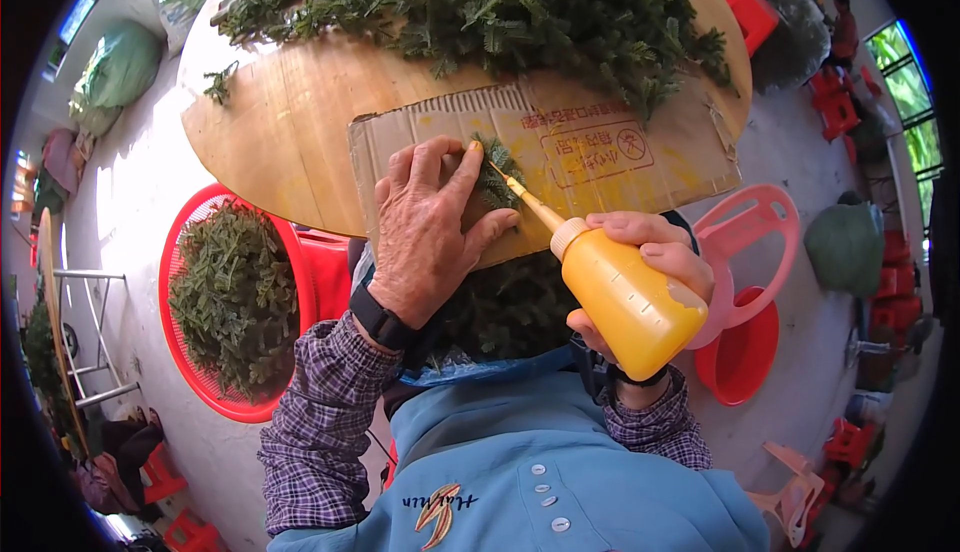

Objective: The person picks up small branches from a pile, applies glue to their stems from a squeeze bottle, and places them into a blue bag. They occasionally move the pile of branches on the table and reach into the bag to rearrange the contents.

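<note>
A small green evergreen sprig lies on a flat piece of cardboard at the near edge of the round table. My left hand holds the sprig down, index fingertip at its far end and thumb at its near end, with a yellow smear on the index finger. My right hand is wrapped round a squeeze bottle of yellow liquid. The bottle is tilted, its thin nozzle pointing far-left and its tip at the sprig. Yellow stains mark the cardboard.
A large heap of evergreen sprigs covers the far side of the wooden table. More sprigs fill a red basket at the left. A pink plastic chair and a red bucket stand right. Dark greenery lies under the cardboard's edge.
</note>
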`<state>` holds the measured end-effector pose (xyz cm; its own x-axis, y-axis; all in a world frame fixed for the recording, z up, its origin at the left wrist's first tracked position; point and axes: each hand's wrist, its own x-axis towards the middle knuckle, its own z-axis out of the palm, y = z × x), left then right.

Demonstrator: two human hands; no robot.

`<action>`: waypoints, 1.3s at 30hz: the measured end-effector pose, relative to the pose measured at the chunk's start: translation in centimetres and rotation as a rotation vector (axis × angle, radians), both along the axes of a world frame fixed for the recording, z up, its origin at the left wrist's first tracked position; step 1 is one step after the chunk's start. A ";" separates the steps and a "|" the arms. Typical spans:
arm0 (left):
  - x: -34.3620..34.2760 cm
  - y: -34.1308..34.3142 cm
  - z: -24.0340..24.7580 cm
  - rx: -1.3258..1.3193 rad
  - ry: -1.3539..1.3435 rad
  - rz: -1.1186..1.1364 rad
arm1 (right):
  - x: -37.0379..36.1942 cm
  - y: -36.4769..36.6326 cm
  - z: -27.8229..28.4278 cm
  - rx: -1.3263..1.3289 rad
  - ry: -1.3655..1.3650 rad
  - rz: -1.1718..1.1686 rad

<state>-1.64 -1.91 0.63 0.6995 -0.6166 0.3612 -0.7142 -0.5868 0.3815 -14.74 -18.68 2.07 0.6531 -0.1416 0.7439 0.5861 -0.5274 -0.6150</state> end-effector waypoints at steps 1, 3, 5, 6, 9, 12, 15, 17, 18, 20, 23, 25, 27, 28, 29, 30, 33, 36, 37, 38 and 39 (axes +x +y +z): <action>0.0 0.0 0.1 -0.002 0.001 -0.006 | -0.1 0.0 0.0 0.004 0.004 0.001; 0.0 0.1 0.2 -0.006 0.003 -0.018 | -0.2 -0.1 0.1 0.008 0.010 0.000; -0.1 0.1 0.4 -0.004 0.005 -0.023 | -0.4 -0.1 0.1 -0.006 0.009 0.002; -0.1 0.1 0.5 -0.003 0.006 -0.025 | -0.5 -0.1 0.1 -0.012 0.008 0.004; -0.2 0.1 0.4 -0.004 0.012 -0.031 | -0.9 -0.2 0.3 -0.018 0.012 0.006; -0.2 0.1 0.4 -0.011 0.019 -0.038 | -1.2 -0.1 0.5 -0.018 0.016 0.007; -0.2 0.1 0.2 -0.008 -0.005 -0.024 | -1.6 -0.1 0.5 -0.013 0.024 0.009; -0.2 0.1 0.1 -0.005 -0.007 -0.026 | -2.0 -0.3 0.7 -0.019 0.031 0.007; -0.2 0.0 0.1 -0.004 -0.010 -0.025 | -2.2 -0.3 0.7 -0.022 0.035 0.007; -0.2 0.0 0.0 -0.002 -0.013 -0.025 | -2.4 -0.3 0.5 -0.003 0.025 0.009; -0.2 0.0 -0.1 -0.010 -0.034 -0.017 | -2.8 -0.3 0.4 0.031 0.004 0.016; -0.2 -0.1 -0.1 -0.008 -0.038 -0.016 | -3.2 -0.2 0.5 0.048 0.015 0.016; -0.2 -0.2 0.0 -0.008 -0.045 -0.010 | -3.5 -0.1 0.6 0.056 0.020 0.013; -0.2 -0.2 -0.1 -0.008 -0.045 -0.012 | -3.7 -0.1 0.6 0.060 0.020 0.014; -0.3 -0.2 -0.1 -0.008 -0.053 -0.010 | -3.8 -0.1 0.6 0.064 0.021 0.015; -0.3 -0.2 -0.2 -0.008 -0.061 -0.006 | -3.8 -0.1 0.6 0.068 0.022 0.017; -0.4 -0.2 -0.2 -0.005 -0.070 -0.001 | -3.8 0.2 0.7 0.094 0.004 0.014; -0.5 -0.1 -0.1 -0.001 -0.071 0.002 | -4.0 0.2 0.8 0.101 -0.006 0.011; -0.4 -0.2 -0.1 -0.005 -0.077 -0.003 | -4.1 0.2 0.8 0.095 -0.008 0.009; -0.4 -0.2 -0.1 -0.010 -0.083 -0.007 | -4.3 0.2 0.8 0.089 -0.009 0.007; -0.4 -0.2 -0.2 -0.014 -0.088 -0.012 | -4.4 0.2 0.9 0.089 -0.008 0.006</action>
<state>-2.06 -2.14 0.45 0.6573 -0.6192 0.4296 -0.7522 -0.5733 0.3247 -19.14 -18.47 2.92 0.6481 -0.2036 0.7338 0.5941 -0.4676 -0.6545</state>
